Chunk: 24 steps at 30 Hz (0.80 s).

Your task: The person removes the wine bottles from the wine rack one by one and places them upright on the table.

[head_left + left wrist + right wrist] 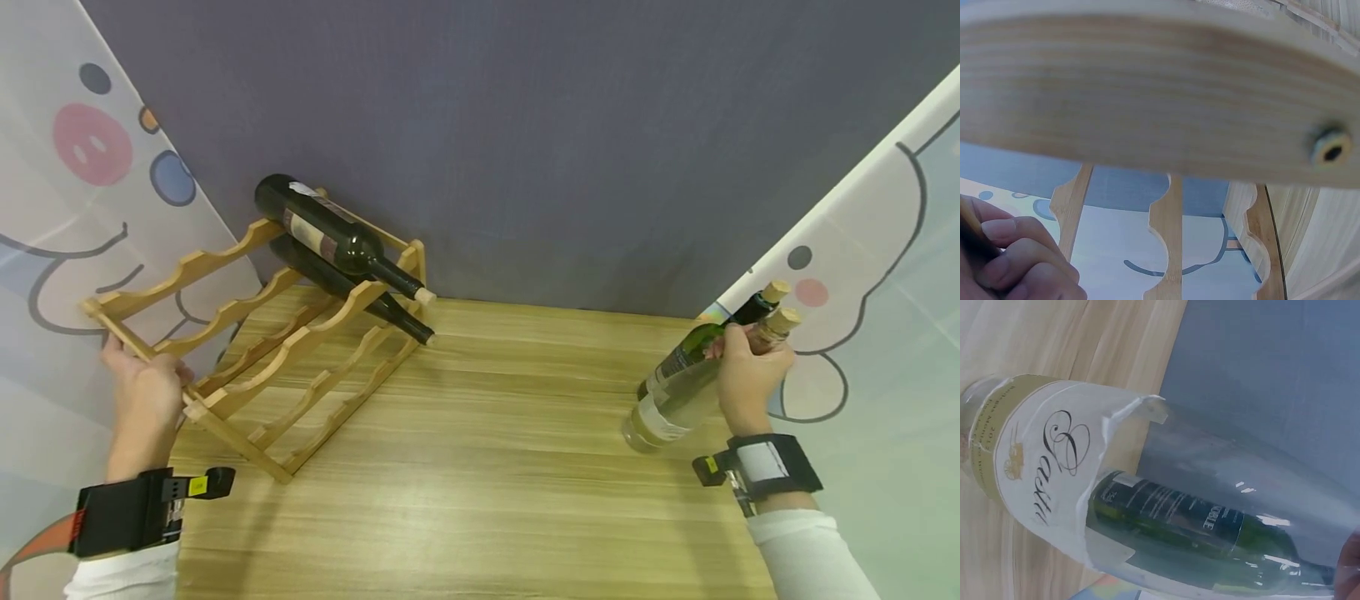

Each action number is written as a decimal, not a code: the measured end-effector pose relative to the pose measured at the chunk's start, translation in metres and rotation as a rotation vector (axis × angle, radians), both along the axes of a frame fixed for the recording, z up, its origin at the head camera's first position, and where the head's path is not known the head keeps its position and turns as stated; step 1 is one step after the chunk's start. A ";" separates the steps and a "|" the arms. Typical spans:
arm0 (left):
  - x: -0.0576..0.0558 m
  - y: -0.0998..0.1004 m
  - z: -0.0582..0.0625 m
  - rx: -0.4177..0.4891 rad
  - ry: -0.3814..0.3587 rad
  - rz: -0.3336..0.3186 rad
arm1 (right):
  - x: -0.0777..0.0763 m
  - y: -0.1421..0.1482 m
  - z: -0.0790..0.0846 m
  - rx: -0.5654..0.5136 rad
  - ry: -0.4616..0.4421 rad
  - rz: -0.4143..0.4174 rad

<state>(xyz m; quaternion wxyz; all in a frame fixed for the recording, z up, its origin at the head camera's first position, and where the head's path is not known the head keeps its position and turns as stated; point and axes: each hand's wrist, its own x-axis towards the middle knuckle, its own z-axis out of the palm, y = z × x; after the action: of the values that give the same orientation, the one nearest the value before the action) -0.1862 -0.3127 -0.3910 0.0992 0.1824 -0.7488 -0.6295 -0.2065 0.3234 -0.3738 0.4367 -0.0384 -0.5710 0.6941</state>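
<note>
On the left, my left hand [146, 396] grips the near end of a wooden wine rack [195, 273]; curled fingers [1032, 256] show in the left wrist view. Two dark corked bottles lie in the rack's far end, an upper bottle [318, 229] on the top row and a lower bottle [390, 310] beneath it. To the right, my right hand [750, 375] holds a clear glass bottle [663, 417] by its neck, its cork showing above the fingers. Behind it stands a green bottle [699, 340], seen through the clear glass in the right wrist view.
Both bottles on the right are near a white cartoon-printed panel [892, 333]. A similar panel [45, 167] borders the left side. A grey back wall [525, 150] rises behind the wood-grain table [510, 433].
</note>
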 end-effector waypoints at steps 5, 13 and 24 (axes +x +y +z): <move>-0.001 0.002 0.001 0.062 0.036 0.004 | 0.001 0.006 0.003 -0.001 0.000 -0.021; 0.001 0.002 0.002 0.058 0.033 -0.009 | 0.000 0.016 0.005 -0.018 0.012 -0.047; -0.005 0.002 0.001 0.041 0.010 -0.017 | 0.006 0.028 0.007 -0.043 -0.016 -0.110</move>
<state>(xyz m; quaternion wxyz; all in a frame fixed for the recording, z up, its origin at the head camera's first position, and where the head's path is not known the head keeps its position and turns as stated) -0.1912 -0.3103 -0.3897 0.0939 0.1751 -0.7368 -0.6463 -0.2009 0.3519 -0.3671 0.4685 -0.0847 -0.5565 0.6809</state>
